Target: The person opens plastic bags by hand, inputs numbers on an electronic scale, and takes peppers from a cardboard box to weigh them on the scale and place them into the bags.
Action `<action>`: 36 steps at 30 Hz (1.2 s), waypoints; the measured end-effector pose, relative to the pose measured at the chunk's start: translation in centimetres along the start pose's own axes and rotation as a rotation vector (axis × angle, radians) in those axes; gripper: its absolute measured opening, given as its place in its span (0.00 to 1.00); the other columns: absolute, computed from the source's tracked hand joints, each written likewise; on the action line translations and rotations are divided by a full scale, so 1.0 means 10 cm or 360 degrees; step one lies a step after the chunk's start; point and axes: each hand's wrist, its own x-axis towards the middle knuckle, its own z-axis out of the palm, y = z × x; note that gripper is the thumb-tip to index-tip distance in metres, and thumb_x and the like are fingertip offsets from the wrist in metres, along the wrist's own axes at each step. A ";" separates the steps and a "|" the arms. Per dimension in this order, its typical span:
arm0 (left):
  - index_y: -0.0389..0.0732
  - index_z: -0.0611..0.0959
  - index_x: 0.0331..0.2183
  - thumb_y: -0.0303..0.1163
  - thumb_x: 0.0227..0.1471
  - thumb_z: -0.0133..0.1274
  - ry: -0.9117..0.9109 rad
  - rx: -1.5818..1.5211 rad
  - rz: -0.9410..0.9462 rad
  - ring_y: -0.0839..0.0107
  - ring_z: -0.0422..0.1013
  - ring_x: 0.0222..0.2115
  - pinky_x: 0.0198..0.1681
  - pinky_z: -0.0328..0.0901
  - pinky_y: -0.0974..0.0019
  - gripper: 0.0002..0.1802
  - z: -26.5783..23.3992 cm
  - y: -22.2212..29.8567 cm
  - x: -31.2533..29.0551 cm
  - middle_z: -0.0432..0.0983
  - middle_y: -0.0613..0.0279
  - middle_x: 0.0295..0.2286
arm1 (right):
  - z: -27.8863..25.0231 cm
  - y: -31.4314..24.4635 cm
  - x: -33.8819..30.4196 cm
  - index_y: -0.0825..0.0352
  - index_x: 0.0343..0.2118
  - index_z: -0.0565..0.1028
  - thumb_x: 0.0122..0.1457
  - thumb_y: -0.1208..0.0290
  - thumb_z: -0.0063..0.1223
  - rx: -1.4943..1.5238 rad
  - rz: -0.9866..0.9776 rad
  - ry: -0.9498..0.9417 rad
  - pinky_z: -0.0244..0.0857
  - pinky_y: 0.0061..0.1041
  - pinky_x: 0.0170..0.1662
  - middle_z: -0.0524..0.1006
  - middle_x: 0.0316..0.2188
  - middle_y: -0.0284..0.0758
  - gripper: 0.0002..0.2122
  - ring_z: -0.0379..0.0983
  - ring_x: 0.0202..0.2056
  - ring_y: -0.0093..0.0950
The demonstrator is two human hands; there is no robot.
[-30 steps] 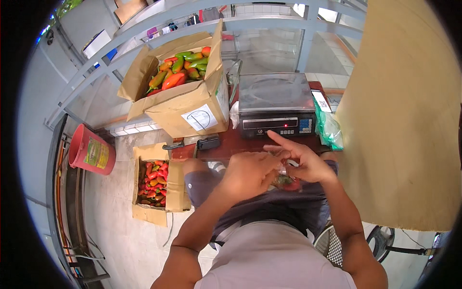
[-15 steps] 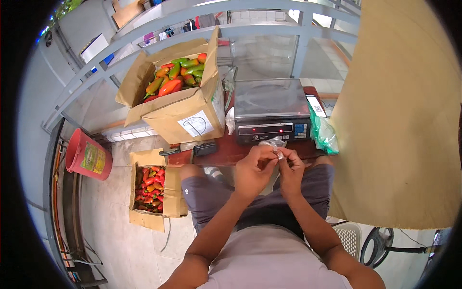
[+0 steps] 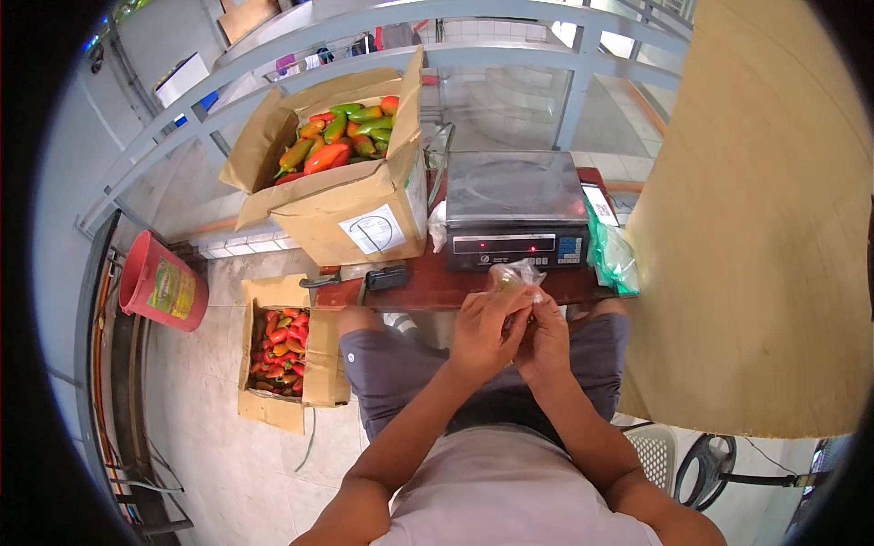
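A small clear plastic bag point(image 3: 517, 273) is pinched between my two hands, just in front of the scale. My left hand point(image 3: 487, 335) is closed at the bag's gathered top, its fingers crossing over toward the other hand. My right hand point(image 3: 545, 338) grips the same bag from the right, fingers bent and partly covered. Something dull greenish shows through the plastic, too blurred to name. Behind the bag stands a digital scale point(image 3: 514, 196) with a bare metal pan and red lights on its display.
A large cardboard box point(image 3: 341, 227) of red and green peppers point(image 3: 337, 136) stands left of the scale on a red bench point(image 3: 437, 293). A black-handled knife point(image 3: 320, 282) and a green plastic bag point(image 3: 613, 255) lie there too. Below left are a smaller pepper box point(image 3: 323, 364) and a red bucket point(image 3: 164, 282).
My fingers have shifted on the plastic bag, and my hands have drawn closer together. More of the bag now bulges out in front of my fingers. The view has tilted slightly.
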 end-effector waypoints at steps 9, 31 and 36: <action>0.39 0.79 0.46 0.20 0.47 0.65 0.0012 0.0031 0.0069 0.60 0.79 0.35 0.38 0.70 0.58 0.23 0.04 -0.02 0.05 0.83 0.58 0.41 | 0.15 -0.09 -0.10 0.64 0.48 0.77 0.71 0.64 0.50 -0.0044 -0.0061 0.0036 0.76 0.28 0.49 0.80 0.43 0.34 0.11 0.79 0.43 0.26; 0.39 0.73 0.43 0.14 0.45 0.61 -0.0155 -0.0265 -0.0064 0.73 0.68 0.26 0.30 0.65 0.70 0.23 0.03 -0.13 0.00 0.74 0.61 0.33 | 0.18 -0.57 -0.06 0.64 0.39 0.70 0.60 0.86 0.46 -0.1367 -0.0442 -0.0575 0.68 0.20 0.36 0.72 0.34 0.27 0.09 0.71 0.32 0.18; 0.39 0.72 0.44 0.13 0.46 0.62 -0.0128 -0.0514 -0.0565 0.76 0.69 0.31 0.36 0.67 0.70 0.24 0.11 -0.19 -0.11 0.74 0.63 0.37 | 0.21 -0.70 -0.19 0.65 0.38 0.68 0.54 0.87 0.49 -0.2074 -0.1064 -0.0761 0.67 0.23 0.36 0.72 0.31 0.32 0.12 0.71 0.30 0.24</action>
